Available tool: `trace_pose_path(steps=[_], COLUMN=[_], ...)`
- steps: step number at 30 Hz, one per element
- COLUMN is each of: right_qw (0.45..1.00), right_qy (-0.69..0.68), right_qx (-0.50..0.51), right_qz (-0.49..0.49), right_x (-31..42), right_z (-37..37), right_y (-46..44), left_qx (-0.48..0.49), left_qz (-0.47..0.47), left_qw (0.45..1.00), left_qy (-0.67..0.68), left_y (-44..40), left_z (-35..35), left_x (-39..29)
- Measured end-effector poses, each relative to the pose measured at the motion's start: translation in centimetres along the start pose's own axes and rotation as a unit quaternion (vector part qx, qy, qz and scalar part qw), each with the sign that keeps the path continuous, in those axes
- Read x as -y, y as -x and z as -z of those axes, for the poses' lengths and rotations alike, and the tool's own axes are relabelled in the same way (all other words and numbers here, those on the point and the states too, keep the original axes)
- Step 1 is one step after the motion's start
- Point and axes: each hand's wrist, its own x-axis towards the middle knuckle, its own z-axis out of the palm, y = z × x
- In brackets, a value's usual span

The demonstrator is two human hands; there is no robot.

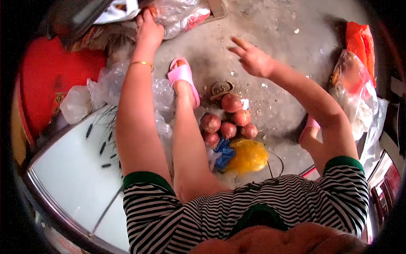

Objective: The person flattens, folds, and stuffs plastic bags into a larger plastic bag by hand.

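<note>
Plastic bag (179, 17) lies far, left of centre, by the left hand (149, 33), its grip unclear; the right hand (255, 58), fingers spread, hovers over floor (277, 25) beyond reddish produce (228, 130).

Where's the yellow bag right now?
Head view, just right of and below centre: the yellow bag is on the floor, blue plastic on its left, onions just above in frame.
</note>
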Motion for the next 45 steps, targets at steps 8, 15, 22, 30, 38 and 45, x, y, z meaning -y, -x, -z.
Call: trace_pose_path(steps=[8,15,22,30,38,45], right_qw=[0.877,0.880,0.963,0.972,0.980,0.986], right_qy=[0.159,0.213,0.115,0.077,-0.118,-0.074], right_qx=[0.453,0.425,0.230,0.171,0.040,0.058], right_qz=[-0.019,-0.007,-0.084,-0.139,-0.153,-0.134], right_x=[6.0,17.3,23.2,23.8,23.4,23.4], right_z=[2.7,9.3,11.8,11.5,10.1,8.3], right_y=[21.1,25.0,27.5,30.2,28.9,29.4], left_qx=[0.027,-0.111,-0.106,0.113,-0.212,-0.056], left_qz=[0.056,0.232,0.257,0.305,0.267,0.225], left_qw=[0.981,0.939,0.960,0.924,0.940,0.971], left_qy=[0.183,0.228,-0.035,-0.201,0.005,-0.056], left_y=[23.3,45.3,54.1,49.9,52.1,62.7], left_z=[12.7,22.3,19.8,21.0,24.2,22.1], left_x=[-0.3,1.6,-0.9,8.0,9.8,1.9])
